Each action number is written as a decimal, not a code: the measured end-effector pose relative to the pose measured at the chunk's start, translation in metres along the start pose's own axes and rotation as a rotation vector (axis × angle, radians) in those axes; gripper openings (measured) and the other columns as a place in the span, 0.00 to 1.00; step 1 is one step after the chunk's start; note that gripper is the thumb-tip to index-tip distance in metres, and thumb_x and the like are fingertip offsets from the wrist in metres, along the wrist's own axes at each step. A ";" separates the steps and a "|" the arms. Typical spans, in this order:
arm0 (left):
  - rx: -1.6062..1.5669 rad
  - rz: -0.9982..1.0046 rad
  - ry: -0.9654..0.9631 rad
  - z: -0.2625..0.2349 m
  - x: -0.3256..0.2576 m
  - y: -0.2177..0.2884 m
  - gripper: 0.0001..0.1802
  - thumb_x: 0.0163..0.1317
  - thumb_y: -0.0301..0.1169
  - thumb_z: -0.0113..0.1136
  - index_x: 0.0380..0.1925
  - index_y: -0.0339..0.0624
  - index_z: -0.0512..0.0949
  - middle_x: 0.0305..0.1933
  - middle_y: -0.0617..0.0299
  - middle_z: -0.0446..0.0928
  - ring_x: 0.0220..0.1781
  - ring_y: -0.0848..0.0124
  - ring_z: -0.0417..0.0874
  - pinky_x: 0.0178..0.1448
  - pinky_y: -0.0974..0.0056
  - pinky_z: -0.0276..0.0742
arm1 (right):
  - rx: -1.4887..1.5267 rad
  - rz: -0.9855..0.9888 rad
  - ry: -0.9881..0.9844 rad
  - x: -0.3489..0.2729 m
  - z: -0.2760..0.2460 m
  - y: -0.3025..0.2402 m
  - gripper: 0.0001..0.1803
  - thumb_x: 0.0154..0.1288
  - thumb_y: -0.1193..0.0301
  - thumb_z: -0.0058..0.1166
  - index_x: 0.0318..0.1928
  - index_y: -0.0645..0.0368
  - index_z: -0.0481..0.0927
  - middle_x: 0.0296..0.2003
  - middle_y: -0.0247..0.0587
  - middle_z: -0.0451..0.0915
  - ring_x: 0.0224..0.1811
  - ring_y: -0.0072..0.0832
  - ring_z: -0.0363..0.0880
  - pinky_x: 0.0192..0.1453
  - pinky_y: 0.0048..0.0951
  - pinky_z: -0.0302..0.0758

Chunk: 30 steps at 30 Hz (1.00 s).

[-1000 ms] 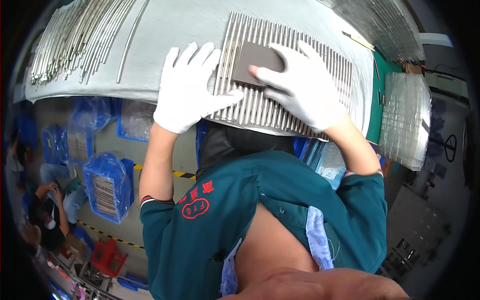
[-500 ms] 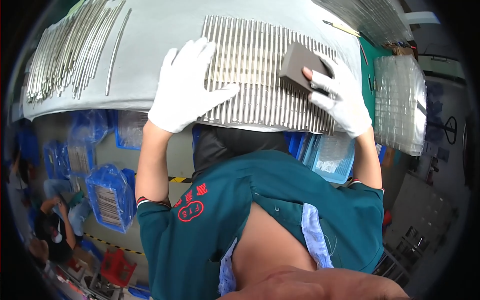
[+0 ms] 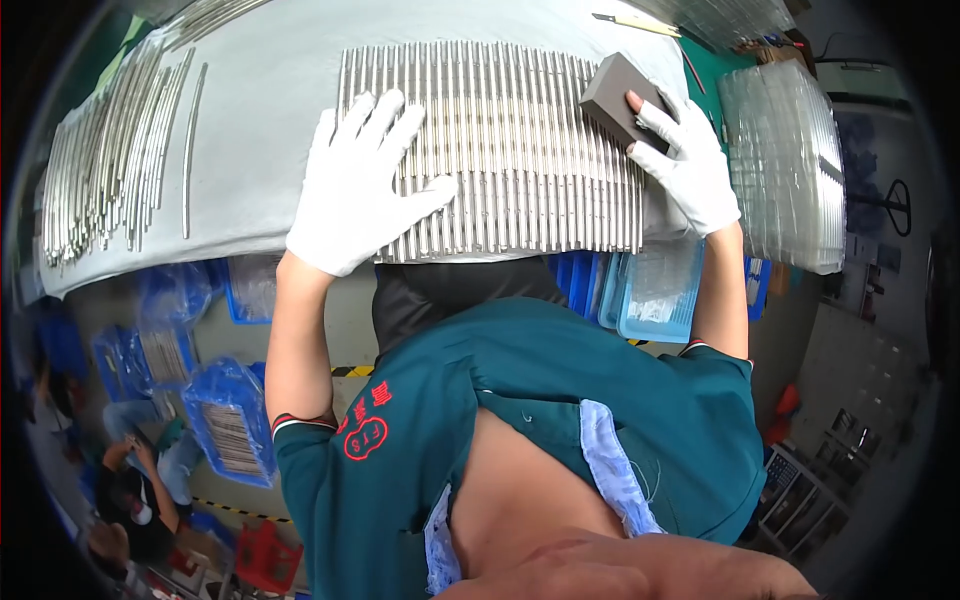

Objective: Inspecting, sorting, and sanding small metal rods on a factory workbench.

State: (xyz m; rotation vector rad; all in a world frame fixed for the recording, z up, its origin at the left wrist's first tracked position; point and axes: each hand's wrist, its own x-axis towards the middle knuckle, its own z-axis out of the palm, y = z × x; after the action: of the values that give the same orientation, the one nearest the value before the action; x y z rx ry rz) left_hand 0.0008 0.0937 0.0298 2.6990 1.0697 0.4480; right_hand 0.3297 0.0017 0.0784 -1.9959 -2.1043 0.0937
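A row of thin silvery metal rods (image 3: 500,150) lies side by side on the white-covered table in front of me. My left hand (image 3: 362,190), in a white glove, rests with spread fingers on the left part of the row, its thumb pointing right. At the right end, my gloved right hand (image 3: 688,165) grips a dark grey rectangular block (image 3: 622,98); a bare fingertip shows through the glove. The block sits tilted over the upper right corner of the row. Its underside is hidden, so I cannot tell how firmly it touches the rods.
More loose rods (image 3: 115,150) lie at the table's far left, with a single rod (image 3: 192,150) beside them. A yellow cutter knife (image 3: 636,22) lies at the back right. Stacked clear plastic trays (image 3: 785,165) stand at the right. Blue crates (image 3: 230,420) and a seated person (image 3: 140,480) are lower left.
The block in my right hand has moved from over the rods toward the row's upper right corner. My left hand stays spread on the rods. The whole view has shifted slightly.
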 end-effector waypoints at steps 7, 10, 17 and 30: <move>0.035 0.010 0.017 0.001 0.000 0.004 0.36 0.53 0.55 0.59 0.56 0.43 0.72 0.62 0.44 0.66 0.65 0.47 0.63 0.70 0.44 0.50 | 0.136 -0.101 -0.271 -0.010 -0.016 -0.003 0.26 0.51 0.67 0.61 0.54 0.43 0.79 0.62 0.44 0.66 0.64 0.44 0.62 0.68 0.38 0.59; 0.065 0.043 0.022 -0.001 0.002 0.007 0.35 0.52 0.55 0.60 0.56 0.47 0.74 0.62 0.43 0.67 0.64 0.46 0.64 0.69 0.44 0.51 | 0.122 -0.180 -0.248 -0.008 -0.006 -0.007 0.25 0.50 0.68 0.62 0.53 0.43 0.80 0.61 0.44 0.67 0.62 0.42 0.65 0.66 0.36 0.62; 0.061 0.057 0.029 -0.001 0.003 0.007 0.35 0.51 0.55 0.61 0.55 0.48 0.74 0.62 0.43 0.67 0.63 0.46 0.65 0.68 0.43 0.52 | -0.051 -0.536 -0.024 0.025 0.019 -0.059 0.22 0.54 0.60 0.59 0.52 0.37 0.79 0.55 0.47 0.71 0.54 0.38 0.70 0.64 0.38 0.58; 0.060 0.057 -0.030 -0.002 0.005 0.006 0.36 0.52 0.54 0.59 0.58 0.46 0.72 0.64 0.45 0.65 0.67 0.47 0.61 0.70 0.44 0.50 | -0.078 -0.543 0.008 0.034 0.027 -0.068 0.23 0.54 0.59 0.58 0.54 0.35 0.76 0.54 0.44 0.71 0.54 0.37 0.71 0.62 0.40 0.60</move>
State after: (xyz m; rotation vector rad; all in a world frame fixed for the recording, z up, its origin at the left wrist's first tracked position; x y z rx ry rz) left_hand 0.0073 0.0929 0.0344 2.7858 1.0158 0.3894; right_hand 0.2561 0.0343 0.0712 -1.3859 -2.5923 -0.0934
